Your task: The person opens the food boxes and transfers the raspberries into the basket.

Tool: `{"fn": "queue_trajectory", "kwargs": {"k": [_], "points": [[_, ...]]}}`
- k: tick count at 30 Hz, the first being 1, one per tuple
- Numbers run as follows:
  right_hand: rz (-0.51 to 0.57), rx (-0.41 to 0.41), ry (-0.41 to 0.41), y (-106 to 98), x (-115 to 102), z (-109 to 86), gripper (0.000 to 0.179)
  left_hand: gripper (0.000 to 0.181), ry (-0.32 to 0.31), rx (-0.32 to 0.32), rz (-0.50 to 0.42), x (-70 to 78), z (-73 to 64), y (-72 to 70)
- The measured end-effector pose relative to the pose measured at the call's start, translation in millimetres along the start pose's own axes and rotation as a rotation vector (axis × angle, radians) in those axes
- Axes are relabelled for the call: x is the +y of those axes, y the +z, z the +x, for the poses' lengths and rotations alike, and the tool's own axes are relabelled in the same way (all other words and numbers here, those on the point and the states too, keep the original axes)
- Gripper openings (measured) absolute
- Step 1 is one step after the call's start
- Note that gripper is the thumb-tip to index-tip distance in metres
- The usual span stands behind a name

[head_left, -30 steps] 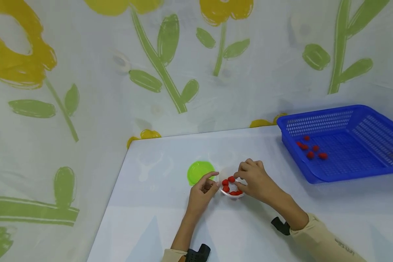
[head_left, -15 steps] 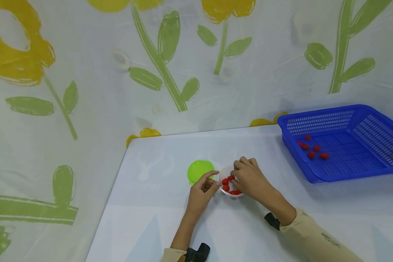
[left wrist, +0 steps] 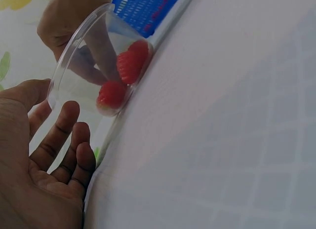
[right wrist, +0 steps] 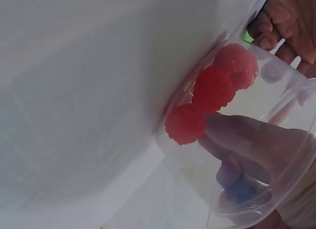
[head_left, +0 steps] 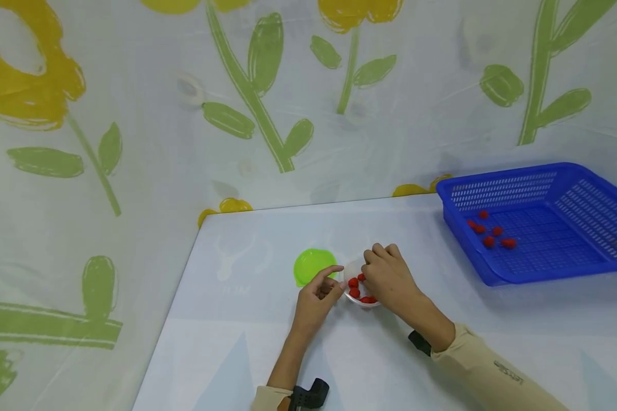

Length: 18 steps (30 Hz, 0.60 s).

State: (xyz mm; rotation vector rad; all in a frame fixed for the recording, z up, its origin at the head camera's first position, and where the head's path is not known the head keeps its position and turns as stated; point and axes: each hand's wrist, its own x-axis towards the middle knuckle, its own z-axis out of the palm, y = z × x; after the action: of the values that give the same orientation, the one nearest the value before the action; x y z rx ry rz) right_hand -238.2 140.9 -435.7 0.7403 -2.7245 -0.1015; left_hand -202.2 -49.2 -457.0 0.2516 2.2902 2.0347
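Note:
A clear plastic cup [head_left: 362, 305] stands on the table with several red raspberries [head_left: 353, 282] inside. My left hand [head_left: 312, 299] holds the left side of its rim between thumb and index finger, the other fingers loosely bent beside it. From the right, my right hand [head_left: 391, 279] reaches down into the cup. Through the clear wall in the right wrist view, its fingertips [right wrist: 217, 128] touch the side of a raspberry [right wrist: 185, 124]. I cannot tell whether they pinch one. A bright green round lid [head_left: 313, 264] lies just behind the left hand.
A large blue slotted basket [head_left: 560, 228] stands at the back right, holding several more raspberries [head_left: 488, 241] in its left part. The white table [head_left: 257, 308] meets a flower-printed wall covering [head_left: 175, 142] at the back and left.
My right hand has moved left and deeper into the cup, its fingers now over the raspberries at the right. The left hand stays at the rim.

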Motion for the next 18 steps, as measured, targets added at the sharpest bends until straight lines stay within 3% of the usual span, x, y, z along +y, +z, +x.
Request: {"fn": "queue_trajectory", "kwargs": {"k": [10, 18], "points": [[0.025, 0.008, 0.049, 2.8, -1.4, -8.4, 0.023, 0.034, -0.006, -0.023, 0.01, -1.9, -1.1, 3.1], [0.076, 0.002, 0.077, 3.4, -2.5, -1.7, 0.018, 0.034, 0.014, -0.006, 0.03, -0.3, -0.4, 1.1]]}}
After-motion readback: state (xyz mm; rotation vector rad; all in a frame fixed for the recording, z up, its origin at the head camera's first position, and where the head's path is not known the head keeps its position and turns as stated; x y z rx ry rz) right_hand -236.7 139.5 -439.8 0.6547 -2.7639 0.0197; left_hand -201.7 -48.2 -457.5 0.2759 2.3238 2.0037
